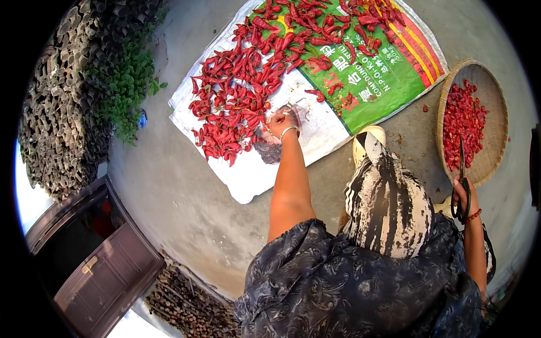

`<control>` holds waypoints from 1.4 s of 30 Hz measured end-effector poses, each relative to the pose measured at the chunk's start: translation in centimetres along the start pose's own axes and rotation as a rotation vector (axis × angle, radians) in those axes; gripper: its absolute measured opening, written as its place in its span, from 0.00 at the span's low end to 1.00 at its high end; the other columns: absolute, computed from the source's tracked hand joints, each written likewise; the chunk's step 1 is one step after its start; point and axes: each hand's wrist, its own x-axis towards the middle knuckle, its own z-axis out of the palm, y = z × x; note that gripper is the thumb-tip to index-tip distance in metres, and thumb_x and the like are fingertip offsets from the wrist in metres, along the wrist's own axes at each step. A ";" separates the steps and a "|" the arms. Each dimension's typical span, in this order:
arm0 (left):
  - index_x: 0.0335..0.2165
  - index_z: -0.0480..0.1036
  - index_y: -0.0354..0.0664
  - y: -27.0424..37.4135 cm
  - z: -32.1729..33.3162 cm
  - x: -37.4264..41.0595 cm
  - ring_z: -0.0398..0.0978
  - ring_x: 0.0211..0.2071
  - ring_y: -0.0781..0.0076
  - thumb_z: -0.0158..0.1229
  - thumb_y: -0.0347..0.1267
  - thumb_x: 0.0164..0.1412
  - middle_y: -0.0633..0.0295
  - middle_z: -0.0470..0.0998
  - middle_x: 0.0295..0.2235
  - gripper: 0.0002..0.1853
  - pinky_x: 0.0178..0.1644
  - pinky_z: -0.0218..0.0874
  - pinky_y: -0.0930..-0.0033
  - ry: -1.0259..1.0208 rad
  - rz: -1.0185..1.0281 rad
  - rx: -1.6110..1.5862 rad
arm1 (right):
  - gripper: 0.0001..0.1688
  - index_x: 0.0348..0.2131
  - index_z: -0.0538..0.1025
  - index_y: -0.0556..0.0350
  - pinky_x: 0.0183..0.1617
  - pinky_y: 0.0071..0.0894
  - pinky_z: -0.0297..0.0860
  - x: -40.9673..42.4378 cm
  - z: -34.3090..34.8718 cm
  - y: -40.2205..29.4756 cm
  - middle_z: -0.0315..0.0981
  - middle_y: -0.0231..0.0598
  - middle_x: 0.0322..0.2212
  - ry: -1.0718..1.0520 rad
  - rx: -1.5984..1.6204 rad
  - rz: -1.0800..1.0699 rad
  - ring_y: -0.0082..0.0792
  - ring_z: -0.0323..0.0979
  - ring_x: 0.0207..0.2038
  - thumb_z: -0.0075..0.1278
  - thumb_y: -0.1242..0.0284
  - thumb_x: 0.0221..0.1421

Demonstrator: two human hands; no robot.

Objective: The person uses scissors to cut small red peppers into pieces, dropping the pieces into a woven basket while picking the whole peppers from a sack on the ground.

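Red chili peppers (234,91) lie heaped over a woven plastic sack (249,179), white on one part and green with printing on another. My left hand (281,122) reaches down to the right edge of the heap, its fingertips close together by the peppers. Whether a pepper is between them is too small to tell. In my right hand (470,195) are black-handled scissors (463,160), their blades pointing away from me over the rim of a round woven basket (495,126). Cut red chili pieces (463,122) cover the left part of the basket.
My striped trouser knee (386,207) and pale shoe (374,133) are between sack and basket. Small pepper scraps dot the concrete floor (177,169). Stacked stalks (63,97), green plants (127,88) and an open door (112,270) stand at left.
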 end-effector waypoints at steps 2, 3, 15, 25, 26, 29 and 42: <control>0.17 0.69 0.39 2.8 -3.1 -0.5 0.66 0.21 0.72 0.55 0.23 0.32 0.60 0.69 0.21 0.05 0.28 0.58 0.75 0.145 0.031 0.295 | 0.11 0.29 0.64 0.53 0.12 0.16 0.52 -0.3 0.1 -0.1 0.54 0.26 0.09 0.001 -0.022 -0.004 0.17 0.53 0.10 0.46 0.67 0.46; 0.17 0.69 0.38 0.8 -4.6 0.5 0.67 0.23 0.69 0.56 0.23 0.32 0.58 0.69 0.24 0.06 0.30 0.59 0.74 0.216 0.025 0.316 | 0.11 0.28 0.64 0.53 0.12 0.16 0.52 -0.3 0.2 -0.4 0.54 0.26 0.09 -0.013 -0.047 -0.008 0.17 0.53 0.10 0.46 0.67 0.46; 0.22 0.69 0.40 1.0 -5.9 0.9 0.65 0.28 0.64 0.60 0.26 0.33 0.56 0.66 0.25 0.11 0.33 0.59 0.67 -0.033 0.254 0.570 | 0.10 0.29 0.64 0.53 0.10 0.15 0.52 0.3 1.7 -1.2 0.54 0.24 0.08 -0.030 -0.137 -0.028 0.17 0.52 0.08 0.46 0.69 0.46; 0.31 0.67 0.36 -4.0 -11.2 2.1 0.65 0.24 0.75 0.57 0.17 0.36 0.60 0.65 0.28 0.17 0.26 0.61 0.75 0.361 -0.019 0.297 | 0.10 0.29 0.64 0.54 0.10 0.16 0.50 0.3 2.5 -2.1 0.54 0.24 0.08 -0.022 -0.180 -0.023 0.16 0.51 0.08 0.46 0.69 0.46; 0.32 0.66 0.35 -4.1 -11.5 2.6 0.65 0.23 0.75 0.57 0.17 0.36 0.60 0.66 0.28 0.18 0.26 0.61 0.75 0.352 0.016 0.339 | 0.10 0.29 0.64 0.54 0.10 0.15 0.50 0.3 2.6 -2.2 0.54 0.24 0.08 -0.025 -0.189 -0.018 0.16 0.51 0.08 0.46 0.69 0.46; 0.33 0.65 0.31 -4.1 -12.3 3.8 0.66 0.25 0.75 0.57 0.17 0.36 0.59 0.68 0.27 0.19 0.29 0.62 0.76 0.139 -0.049 0.114 | 0.10 0.29 0.64 0.54 0.11 0.15 0.51 0.4 2.5 -2.1 0.54 0.24 0.09 -0.042 -0.210 -0.015 0.16 0.51 0.08 0.45 0.70 0.47; 0.26 0.68 0.37 -1.7 -10.2 2.6 0.66 0.27 0.62 0.58 0.22 0.33 0.54 0.63 0.32 0.14 0.32 0.61 0.70 0.088 0.146 0.631 | 0.11 0.29 0.64 0.55 0.11 0.14 0.50 0.3 2.6 -2.6 0.54 0.23 0.11 -0.041 -0.264 -0.017 0.15 0.52 0.09 0.46 0.70 0.46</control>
